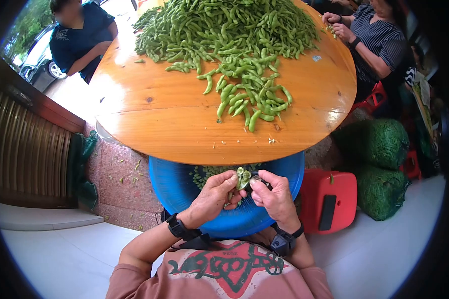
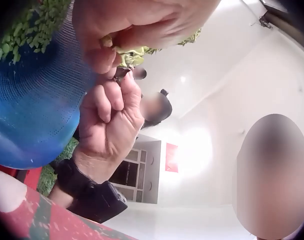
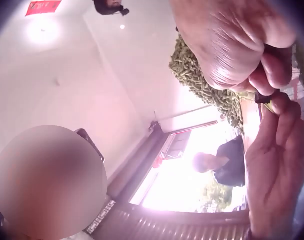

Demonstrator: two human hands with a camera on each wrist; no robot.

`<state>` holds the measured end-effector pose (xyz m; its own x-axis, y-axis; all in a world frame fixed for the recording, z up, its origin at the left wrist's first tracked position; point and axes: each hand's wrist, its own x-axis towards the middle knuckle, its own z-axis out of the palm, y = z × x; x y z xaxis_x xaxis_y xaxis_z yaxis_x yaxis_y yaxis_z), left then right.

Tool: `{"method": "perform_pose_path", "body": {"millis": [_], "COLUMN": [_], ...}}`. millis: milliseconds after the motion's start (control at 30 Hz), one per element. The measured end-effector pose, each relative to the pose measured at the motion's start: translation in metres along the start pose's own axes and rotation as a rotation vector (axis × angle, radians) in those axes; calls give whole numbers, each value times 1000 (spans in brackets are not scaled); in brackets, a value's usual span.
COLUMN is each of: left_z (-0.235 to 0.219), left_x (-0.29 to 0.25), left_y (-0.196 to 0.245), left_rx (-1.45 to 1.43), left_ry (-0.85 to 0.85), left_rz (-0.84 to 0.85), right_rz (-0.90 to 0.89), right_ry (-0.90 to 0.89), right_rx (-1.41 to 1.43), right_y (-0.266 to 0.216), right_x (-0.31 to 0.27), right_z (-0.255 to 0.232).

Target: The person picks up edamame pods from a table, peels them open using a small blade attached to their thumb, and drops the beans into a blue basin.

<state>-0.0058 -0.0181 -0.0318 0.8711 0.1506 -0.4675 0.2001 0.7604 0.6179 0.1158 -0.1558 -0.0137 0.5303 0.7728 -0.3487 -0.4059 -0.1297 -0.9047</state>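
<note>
Above the blue basket (image 1: pixel 167 187), both hands meet at an opened green pod (image 1: pixel 243 178). My left hand (image 1: pixel 212 197) pinches the pod's left side between thumb and fingers. The right hand (image 1: pixel 274 194) has its thumb and curled fingers at the pod's right side, around a small dark object (image 1: pixel 261 182); what it is cannot be told. In the left wrist view, pale green pod pieces (image 2: pixel 132 57) show under the left hand (image 2: pixel 142 22). Shelled beans (image 1: pixel 200 175) lie inside the basket.
A large pile of green pods (image 1: pixel 229 30) covers the back of the wooden table (image 1: pixel 149 119), with looser pods towards its front. A red stool (image 1: pixel 344 199) and green net sacks (image 1: pixel 381 192) stand at the right. One person is at the table's left, another at its right.
</note>
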Motion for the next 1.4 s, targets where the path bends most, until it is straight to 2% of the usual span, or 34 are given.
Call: {"method": "perform_pose_path", "body": {"millis": [67, 133, 200, 233, 367, 433, 467, 533, 567, 600, 633, 667, 700, 733, 767, 800, 833, 900, 1000, 1067, 1133, 1167, 1200, 1233, 1300, 1333, 1400], "left_z": [3, 13, 5, 0, -10, -8, -7, -4, 0, 6, 14, 20, 29, 34, 36, 37, 39, 39, 33, 29, 25, 22, 20, 18, 15, 16, 18], "left_x": [1, -1, 3, 6, 5, 4, 1, -11, -9, -7, -3, 3, 11, 26, 43, 57, 68, 83, 90, 87, 81, 76, 69, 61, 42, 31, 12], "left_y": [-1, 2, -2, -5, -13, -12, -9, 5, 19, 31, 45, 57, 66, 75, 82, 85, 85, 82, 77, 75, 76, 76, 76, 75, 72, 70, 64], "left_rx": [-18, 53, 51, 50, -31, 277, 277, 1035, 1146, 1147, 1250, 1347, 1366, 1365, 1513, 1656, 1655, 1791, 1789, 1784, 1774, 1681, 1586, 1585, 1304, 1303, 816], "left_ry": [-48, 39, 31, 24, 4, -9, -9, -61, -97, -98, -118, -135, -26, -22, 112, 255, 260, 369, 400, 405, 415, 396, 377, 378, 201, 202, 26], "left_rz": [22, 38, 46, 53, 56, 73, 75, 361, 318, 320, 507, 699, 764, 771, 871, 968, 972, 799, 871, 917, 970, 1060, 1144, 1146, 948, 946, 433], "right_rz": [-14, -3, -399, -433, -494, -381, -346, -324, -356, -315, -389, -365, -317, -270, -277, -265, -251, -318, -438, -445, -419, -403, -310, -283, -237, -232, -178], "right_ry": [-3, 37, 130, 145, 158, 147, 164, 274, 333, 386, 412, 454, 514, 576, 576, 582, 588, 585, 560, 443, 401, 390, 384, 334, 189, 120, 0], "right_rx": [16, -48, -545, -618, -681, -613, -606, -617, -661, -733, -991, -1130, -1209, -1287, -1291, -1250, -1208, -1176, -1091, -1007, -885, -827, -572, -445, -133, -78, 49], "right_y": [2, 5, 10, 5, -1, -2, -7, -35, -40, -54, -55, -57, -53, -49, -48, -47, -46, -42, -47, -48, -48, -35, -40, -40, -37, -37, -40], "right_x": [-1, -1, -1, -3, -7, -10, -16, -39, -45, -57, -64, -70, -74, -74, -75, -74, -73, -65, -52, -38, -22, -9, -3, 4, 14, 17, 15], "right_z": [-7, -8, -2, 3, 10, 0, -9, -29, -49, -61, -82, -92, -101, -107, -108, -108, -108, -104, -80, -67, -52, -57, -39, -33, -19, -13, -3]}}
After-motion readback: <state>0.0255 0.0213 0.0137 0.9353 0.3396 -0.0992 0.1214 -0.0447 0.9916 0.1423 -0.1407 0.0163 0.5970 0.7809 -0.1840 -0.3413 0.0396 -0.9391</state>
